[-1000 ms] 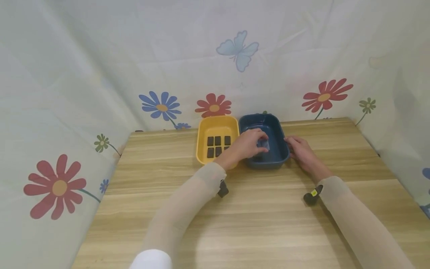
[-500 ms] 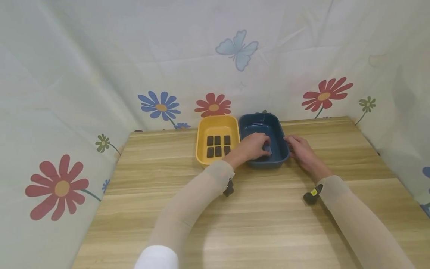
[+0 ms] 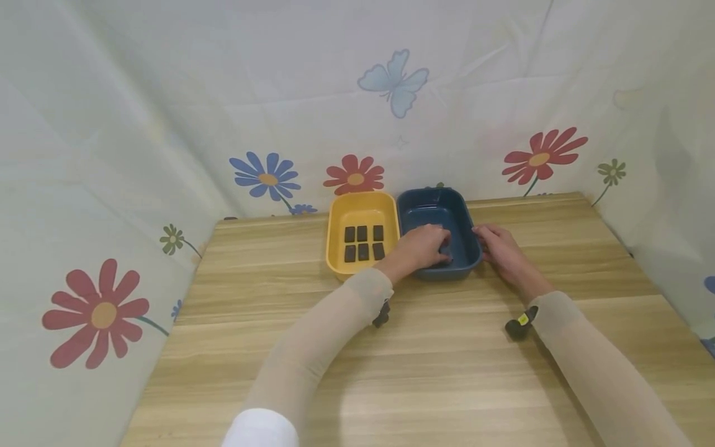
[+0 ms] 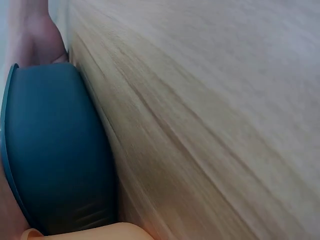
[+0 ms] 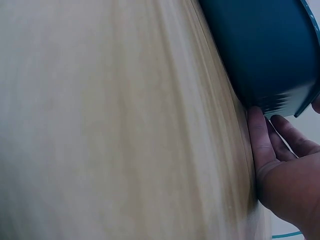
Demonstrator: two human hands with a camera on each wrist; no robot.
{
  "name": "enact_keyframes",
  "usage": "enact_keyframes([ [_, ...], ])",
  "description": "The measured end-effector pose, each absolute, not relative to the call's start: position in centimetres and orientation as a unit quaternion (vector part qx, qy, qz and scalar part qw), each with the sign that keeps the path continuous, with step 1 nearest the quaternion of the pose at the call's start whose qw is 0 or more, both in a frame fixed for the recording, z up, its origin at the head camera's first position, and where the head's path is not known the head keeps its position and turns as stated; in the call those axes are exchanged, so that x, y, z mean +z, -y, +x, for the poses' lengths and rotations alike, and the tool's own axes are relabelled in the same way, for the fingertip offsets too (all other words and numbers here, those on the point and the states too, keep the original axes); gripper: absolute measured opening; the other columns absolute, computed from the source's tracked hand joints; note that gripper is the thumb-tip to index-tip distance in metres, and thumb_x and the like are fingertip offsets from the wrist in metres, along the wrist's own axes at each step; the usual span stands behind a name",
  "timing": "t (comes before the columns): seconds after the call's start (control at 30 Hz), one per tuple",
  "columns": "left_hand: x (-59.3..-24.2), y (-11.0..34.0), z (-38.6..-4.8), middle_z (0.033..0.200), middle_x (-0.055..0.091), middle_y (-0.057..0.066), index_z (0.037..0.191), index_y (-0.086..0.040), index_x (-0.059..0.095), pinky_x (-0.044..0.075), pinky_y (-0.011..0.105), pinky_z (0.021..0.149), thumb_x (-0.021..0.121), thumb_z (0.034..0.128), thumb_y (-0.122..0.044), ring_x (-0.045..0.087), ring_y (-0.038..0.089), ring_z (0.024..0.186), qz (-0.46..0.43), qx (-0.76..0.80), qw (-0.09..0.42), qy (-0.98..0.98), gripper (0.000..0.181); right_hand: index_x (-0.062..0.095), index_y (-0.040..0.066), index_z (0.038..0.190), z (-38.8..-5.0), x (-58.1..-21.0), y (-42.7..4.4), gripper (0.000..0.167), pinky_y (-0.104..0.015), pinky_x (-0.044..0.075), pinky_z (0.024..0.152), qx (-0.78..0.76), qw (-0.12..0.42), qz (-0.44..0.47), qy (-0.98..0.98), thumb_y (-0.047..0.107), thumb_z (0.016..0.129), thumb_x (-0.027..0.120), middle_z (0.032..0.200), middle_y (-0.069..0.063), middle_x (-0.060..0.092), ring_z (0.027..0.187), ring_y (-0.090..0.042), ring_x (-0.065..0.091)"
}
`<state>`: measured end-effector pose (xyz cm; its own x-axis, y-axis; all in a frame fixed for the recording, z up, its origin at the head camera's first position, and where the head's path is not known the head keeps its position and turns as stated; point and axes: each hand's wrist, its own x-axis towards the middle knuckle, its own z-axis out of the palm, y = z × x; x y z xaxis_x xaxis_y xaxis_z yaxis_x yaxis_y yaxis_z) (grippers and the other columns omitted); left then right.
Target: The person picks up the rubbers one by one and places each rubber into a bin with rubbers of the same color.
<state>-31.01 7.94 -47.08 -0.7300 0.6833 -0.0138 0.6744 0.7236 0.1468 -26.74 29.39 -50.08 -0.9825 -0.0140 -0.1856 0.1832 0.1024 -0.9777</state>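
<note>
My left hand (image 3: 421, 247) reaches into the dark blue bin (image 3: 437, 273), its thumb and fingers curled round a small bluish piece that is mostly hidden by the hand. At the bin's right side, my right hand (image 3: 503, 251) holds the rim and wall. In the right wrist view, fingers (image 5: 261, 137) of that hand touch the lower wall of the blue bin (image 5: 265, 55). Directly left of it stands a yellow bin (image 3: 334, 217), whose floor bears several black rectangular blocks (image 3: 362, 233) in two rows.
Both bins stand side by side near the back edge of a wood-grain table (image 3: 268, 261). Behind and beside it hangs a pale curtain (image 3: 313, 81) printed with flowers and a butterfly. The left forearm passes in front of the yellow bin.
My left hand has moved slightly right and lower inside the blue bin, and the piece in its fingers shows less now. The right hand keeps its place at the bin's side.
</note>
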Motion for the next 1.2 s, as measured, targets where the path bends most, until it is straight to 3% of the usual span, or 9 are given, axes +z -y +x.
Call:
enact_keyframes([
  [0.37,-47.2,-7.6,-31.2,0.125,0.068,-0.002,0.134,-0.015,0.069,0.055,0.027,0.100,0.085,0.0919,-0.040,0.062,0.011,0.111,0.366,0.097,0.044,-0.924,0.052,0.048,-0.006,0.148,-26.6,-50.0,-29.3,0.055,-0.019,0.060,0.087,-0.672,0.070,0.055,-0.735,0.035,0.112,0.047,0.144,-0.017,0.053,0.113,-0.009,0.060],
  [0.83,-47.0,-6.5,-32.3,0.123,0.069,0.003,0.134,-0.008,0.067,0.055,0.025,0.099,0.084,0.0933,-0.034,0.065,0.014,0.112,0.384,0.138,0.049,-0.912,0.052,0.048,-0.006,0.148,-27.1,-50.0,-28.5,0.055,-0.019,0.060,0.089,-0.671,0.078,0.052,-0.735,0.037,0.112,0.046,0.146,-0.019,0.051,0.114,-0.011,0.059],
  [1.03,-44.7,-4.6,-33.3,0.129,0.069,0.006,0.139,-0.005,0.064,0.054,0.022,0.103,0.079,0.0981,-0.035,0.065,0.015,0.118,0.371,0.254,0.047,-0.892,0.053,0.044,-0.007,0.152,-27.5,-50.2,-28.4,0.059,-0.019,0.060,0.089,-0.671,0.086,0.046,-0.735,0.037,0.112,0.045,0.151,-0.022,0.048,0.115,-0.010,0.058],
  [1.2,-41.2,-2.7,-32.5,0.142,0.062,0.007,0.150,-0.008,0.055,0.049,0.026,0.113,0.073,0.1015,-0.041,0.058,0.017,0.131,0.374,0.266,0.039,-0.888,0.062,0.053,0.000,0.143,-27.4,-50.4,-29.3,0.048,-0.020,0.061,0.086,-0.700,0.080,0.054,-0.708,0.036,0.112,0.051,0.132,-0.006,0.059,0.112,-0.009,0.059],
])
